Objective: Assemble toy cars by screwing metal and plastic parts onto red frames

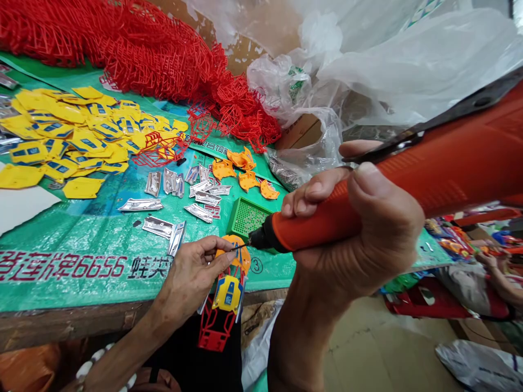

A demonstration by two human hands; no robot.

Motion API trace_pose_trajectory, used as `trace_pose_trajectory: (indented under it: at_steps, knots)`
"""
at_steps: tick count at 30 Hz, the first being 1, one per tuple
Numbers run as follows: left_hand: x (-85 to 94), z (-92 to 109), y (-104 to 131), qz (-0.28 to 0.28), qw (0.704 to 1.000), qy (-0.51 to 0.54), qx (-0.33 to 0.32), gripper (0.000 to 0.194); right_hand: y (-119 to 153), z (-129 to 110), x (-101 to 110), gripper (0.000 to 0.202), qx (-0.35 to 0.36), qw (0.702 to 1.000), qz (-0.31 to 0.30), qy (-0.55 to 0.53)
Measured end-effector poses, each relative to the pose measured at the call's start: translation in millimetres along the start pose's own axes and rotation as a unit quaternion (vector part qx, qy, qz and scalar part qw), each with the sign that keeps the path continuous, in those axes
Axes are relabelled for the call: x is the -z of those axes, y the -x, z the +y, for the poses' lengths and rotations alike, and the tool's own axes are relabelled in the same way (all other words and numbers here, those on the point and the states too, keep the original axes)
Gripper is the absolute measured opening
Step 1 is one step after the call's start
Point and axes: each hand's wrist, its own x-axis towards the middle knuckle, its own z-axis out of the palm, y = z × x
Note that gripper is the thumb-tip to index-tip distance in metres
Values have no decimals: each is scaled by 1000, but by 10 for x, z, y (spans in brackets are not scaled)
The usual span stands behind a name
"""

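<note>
My right hand [359,228] is wrapped round an orange-red electric screwdriver [327,218] with a black nose. Its thin bit points left, and the tip is close to my left hand [200,267]. With thumb and fingers, my left hand pinches the orange end of a toy car body [229,294] at the table edge. This body has a red open frame, a yellow panel with a blue window print and silver strips along its sides. Whether a screw sits under the bit is too small to tell. Just behind stands a small green basket [249,215] with tiny metal pieces inside.
Yellow printed panels [81,136] are heaped at the left, below a long pile of red frames [163,54]. Silver strips [200,190] and orange pieces [245,169] lie mid-table. Plastic bags [310,130] stand behind. Another person's arm [498,275] shows at far right.
</note>
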Motion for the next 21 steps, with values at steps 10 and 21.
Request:
trace_pose_trajectory:
  at_steps: [10, 21]
  knots:
    - [1, 2, -3, 9, 1000, 5, 21, 28, 25, -2, 4, 19, -10, 1000, -12, 7]
    - [-6, 10, -13, -5, 998, 56, 38, 29, 41, 4, -8, 16, -13, 1000, -16, 22]
